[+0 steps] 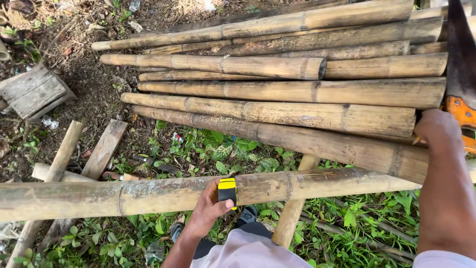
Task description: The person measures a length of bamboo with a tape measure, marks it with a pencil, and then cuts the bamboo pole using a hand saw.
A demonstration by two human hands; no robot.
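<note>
Item, nearest: my left hand (206, 211), fingers curled shut around a yellow-and-black tape measure (227, 190), pressing its case against the near side of the long bamboo pole (148, 194). That pole lies crosswise in front of me, left to right, resting on a slanted wooden support (295, 208) that shows below and behind it.

Item, right side: my right hand (439, 131), knuckles up, resting on the end of the bamboo stack; its fingers fold over the far side, so I cannot tell how tightly they close or whether they grip anything. Just beyond it lies a handsaw (461, 74), orange handle, dark blade running up and away.

Item, ground below: green weeds, bare soil, scraps of litter. Two short wooden planks (104, 149) lie at left, angled under the near pole.

Item, middle to far: the bamboo stack (297, 92), many dry poles lying side by side, thin ends pointing left.

Item, far left: a small weathered wooden stool (34, 92) on the dirt, well apart from the stack.
</note>
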